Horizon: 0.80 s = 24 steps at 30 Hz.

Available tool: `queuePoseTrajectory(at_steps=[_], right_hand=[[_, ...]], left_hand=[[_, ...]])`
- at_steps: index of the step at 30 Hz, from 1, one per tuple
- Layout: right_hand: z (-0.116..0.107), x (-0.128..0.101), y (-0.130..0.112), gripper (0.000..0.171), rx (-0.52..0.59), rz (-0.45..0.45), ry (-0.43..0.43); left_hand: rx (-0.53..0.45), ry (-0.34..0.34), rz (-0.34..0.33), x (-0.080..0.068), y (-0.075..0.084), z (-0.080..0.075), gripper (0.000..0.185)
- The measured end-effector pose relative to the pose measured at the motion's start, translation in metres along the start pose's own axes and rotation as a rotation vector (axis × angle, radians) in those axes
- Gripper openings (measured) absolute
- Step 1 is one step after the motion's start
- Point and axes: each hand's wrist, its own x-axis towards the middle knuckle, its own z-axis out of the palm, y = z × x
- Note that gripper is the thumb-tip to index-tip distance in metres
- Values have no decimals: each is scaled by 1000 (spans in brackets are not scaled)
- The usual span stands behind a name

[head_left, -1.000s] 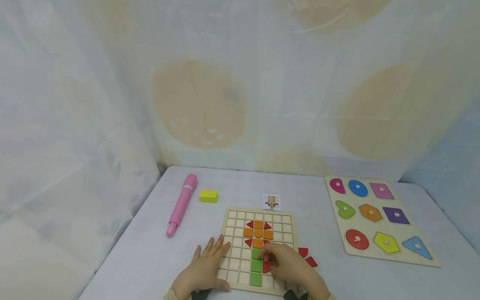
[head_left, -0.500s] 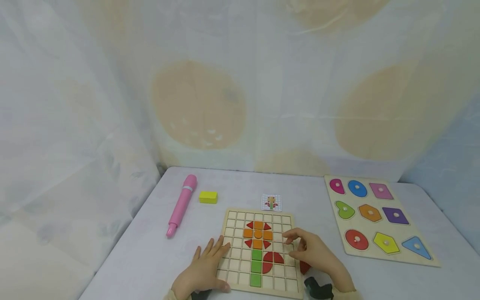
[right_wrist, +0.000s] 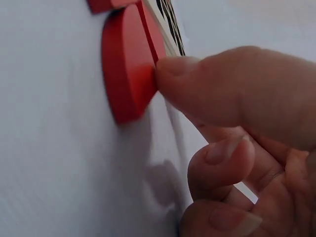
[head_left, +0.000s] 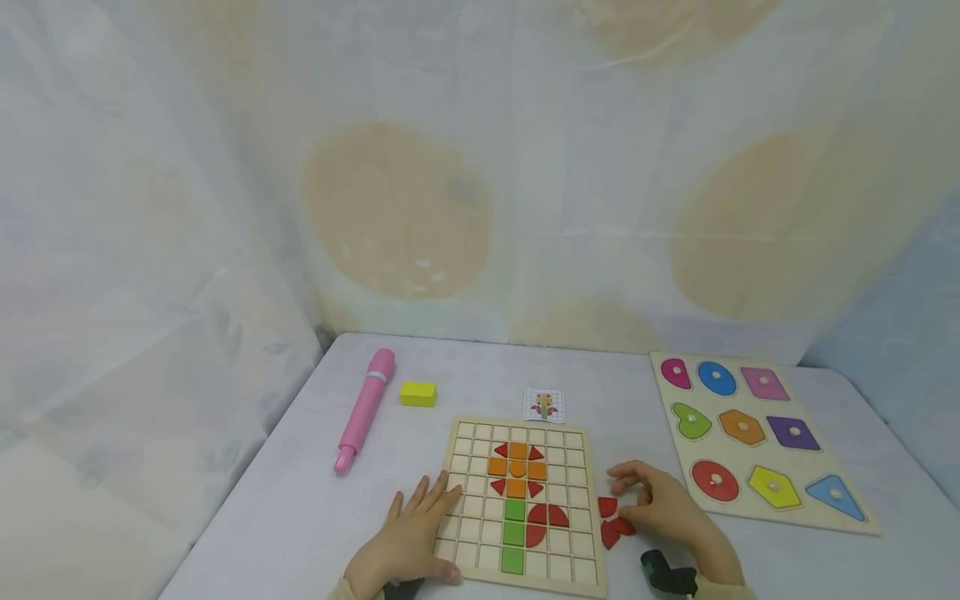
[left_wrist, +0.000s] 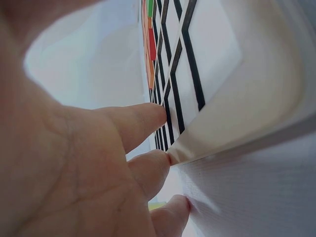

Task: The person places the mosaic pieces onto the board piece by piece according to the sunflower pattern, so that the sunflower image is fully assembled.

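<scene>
My left hand (head_left: 407, 533) lies with fingers spread over the left edge of a wooden grid board (head_left: 468, 528). In the left wrist view its fingertips rest along the board's rim (left_wrist: 197, 142). Green squares (head_left: 513, 533), two red quarter-circle tiles (head_left: 536, 535) beside a third, orange tiles (head_left: 537, 471) and red triangles (head_left: 501, 450) form a flower on the grid. My right hand (head_left: 670, 508) is right of the board, above several loose red tiles (head_left: 610, 534). In the right wrist view, its thumb touches a red quarter-circle tile (right_wrist: 138, 64), while the index finger stands apart from it.
A small pattern card (head_left: 543, 405) lies behind the board. Farther left are a yellow block (head_left: 417, 394) and a pink tube-shaped toy (head_left: 363, 412). A knobbed shape puzzle (head_left: 720, 454) lies on the right of the white table (head_left: 255, 517).
My right hand has left a red quarter-circle tile on the grid and moved right to the loose red tiles. The left hand has stayed in place.
</scene>
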Motion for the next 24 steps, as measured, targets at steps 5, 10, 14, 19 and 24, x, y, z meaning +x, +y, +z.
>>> queuePoseTrajectory(at_steps=[5, 10, 14, 19, 24], right_hand=[[6, 0, -7, 48, -24, 28, 6], [10, 0, -11, 48, -67, 9, 13], [13, 2, -10, 44, -139, 17, 76], [16, 4, -9, 42, -129, 23, 114], [19, 4, -11, 39, -141, -1, 141]], left_hand=[[9, 6, -1, 0, 1, 0, 108], [7, 4, -4, 1, 1, 1, 108], [6, 3, -4, 1, 1, 2, 108], [7, 0, -7, 0, 2, 1, 108], [13, 7, -3, -1, 3, 0, 107]])
